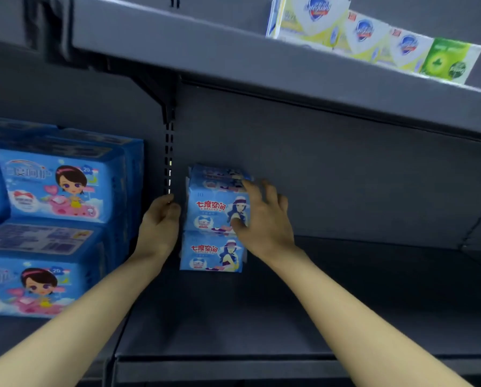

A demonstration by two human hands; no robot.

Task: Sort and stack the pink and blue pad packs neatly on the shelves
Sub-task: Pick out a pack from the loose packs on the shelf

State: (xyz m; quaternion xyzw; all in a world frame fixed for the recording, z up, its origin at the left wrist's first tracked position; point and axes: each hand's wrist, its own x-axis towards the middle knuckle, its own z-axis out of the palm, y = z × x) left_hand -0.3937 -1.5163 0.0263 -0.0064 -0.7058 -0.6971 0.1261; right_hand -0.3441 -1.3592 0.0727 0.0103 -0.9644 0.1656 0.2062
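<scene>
Head view of a dark grey shelf bay. The stack of small blue pad packs (212,251) stands at the rear left of the lower shelf (345,303), just beside the slotted upright (169,152). Two packs are counted with their printed fronts outward, one on the other. Above them at least one more lies flat, but this top layer is blurred and its number cannot be settled. The left hand (158,224) is laid against the stack's left side with the fingers curled. Its fingertips are hidden between stack and upright, so a grip cannot be confirmed. The right hand (264,216) is spread over the stack's right side, with the thumb pressed on the front of the upper front-facing pack and the index finger touching the top layer; nothing is clasped. Left of the upright, large blue pad packs (52,185) are piled. Two printed fronts and one flat-lying back panel are counted, and further packs are blurred above or cut off by the left frame edge. On the upper shelf (205,51) four soap boxes (364,34) are set in a row near the front edge, three white-and-yellow and one green; the leftmost is cropped at the top. Dark shelf board extends from the stack rightward to the frame edge and forward to the front lip (233,370).
</scene>
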